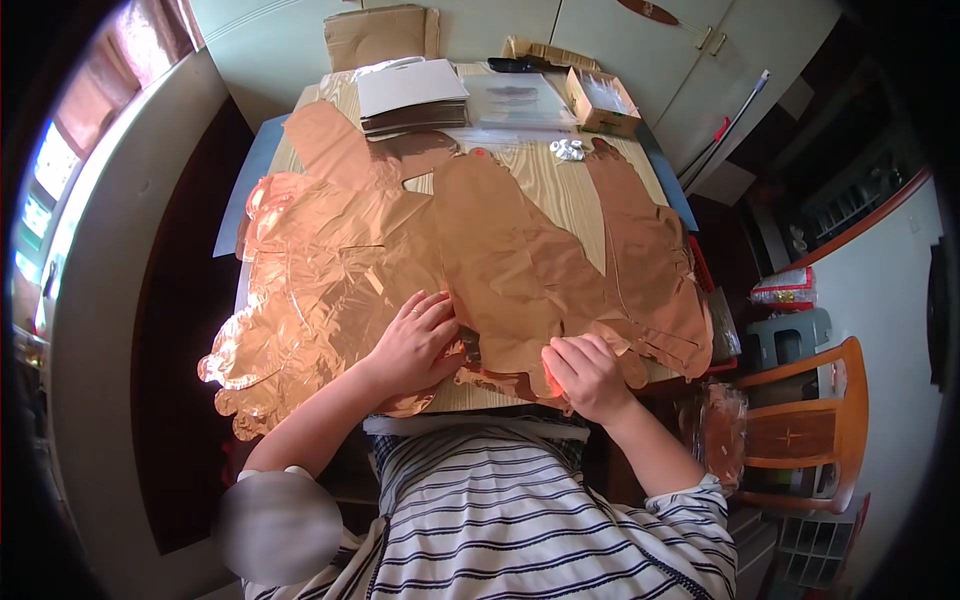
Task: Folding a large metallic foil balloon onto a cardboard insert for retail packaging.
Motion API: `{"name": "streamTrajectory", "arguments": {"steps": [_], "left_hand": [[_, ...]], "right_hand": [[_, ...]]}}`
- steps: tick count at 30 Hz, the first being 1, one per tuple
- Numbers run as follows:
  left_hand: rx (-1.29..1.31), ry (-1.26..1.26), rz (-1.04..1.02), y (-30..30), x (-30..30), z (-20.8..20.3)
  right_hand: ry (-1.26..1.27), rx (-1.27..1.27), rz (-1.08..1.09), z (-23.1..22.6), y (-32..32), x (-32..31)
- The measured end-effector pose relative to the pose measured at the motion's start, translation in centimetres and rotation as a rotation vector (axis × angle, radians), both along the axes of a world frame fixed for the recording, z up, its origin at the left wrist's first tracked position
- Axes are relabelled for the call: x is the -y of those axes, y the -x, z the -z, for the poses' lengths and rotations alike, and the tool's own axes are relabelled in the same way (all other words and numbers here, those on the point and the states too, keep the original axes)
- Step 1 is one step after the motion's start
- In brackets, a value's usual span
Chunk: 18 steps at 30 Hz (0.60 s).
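Note:
Flat, uninflated copper-coloured foil balloons (330, 270) lie in overlapping layers across the table, with rounded, lobed outlines. One smoother balloon (490, 240) runs from the table's middle down to its near edge. My left hand (415, 340) rests palm down on the foil at the near middle, fingers stretched out. At the near edge, to its right, my right hand (588, 375) is closed on the rim of the smoother balloon; its fingertips are partly hidden. Another copper balloon (650, 260) lies along the table's right side.
On the far side of the table (580, 220) stand a stack of grey-white cards (412, 90), clear plastic sleeves (520, 100) and a small open cardboard box (603, 100). A crumpled white scrap (567, 150) lies before them. A wooden chair (800, 430) stands at right.

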<state>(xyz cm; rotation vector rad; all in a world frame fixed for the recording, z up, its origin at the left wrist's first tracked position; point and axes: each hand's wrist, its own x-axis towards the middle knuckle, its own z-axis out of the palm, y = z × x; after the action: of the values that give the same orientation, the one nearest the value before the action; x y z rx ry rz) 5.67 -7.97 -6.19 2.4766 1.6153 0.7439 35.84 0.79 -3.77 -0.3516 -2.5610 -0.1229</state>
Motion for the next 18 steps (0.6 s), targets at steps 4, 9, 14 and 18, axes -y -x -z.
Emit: {"name": "streamTrajectory", "arguments": {"steps": [4,9,14,18], "left_hand": [[0.024,0.005,0.005,-0.1,0.1,-0.3],[0.032,0.009,-0.004,0.0,0.1,0.0],[0.076,0.003,-0.005,0.2,0.1,-0.2],[0.147,0.065,-0.082,1.1,0.0,-1.2]], "right_hand": [[0.042,0.017,0.08,0.2,-0.1,1.0],[0.044,0.05,0.135,0.6,0.1,2.9],[0.04,0.038,0.099,0.9,0.1,2.8],[0.071,0.057,0.11,0.8,0.1,3.0]]}}
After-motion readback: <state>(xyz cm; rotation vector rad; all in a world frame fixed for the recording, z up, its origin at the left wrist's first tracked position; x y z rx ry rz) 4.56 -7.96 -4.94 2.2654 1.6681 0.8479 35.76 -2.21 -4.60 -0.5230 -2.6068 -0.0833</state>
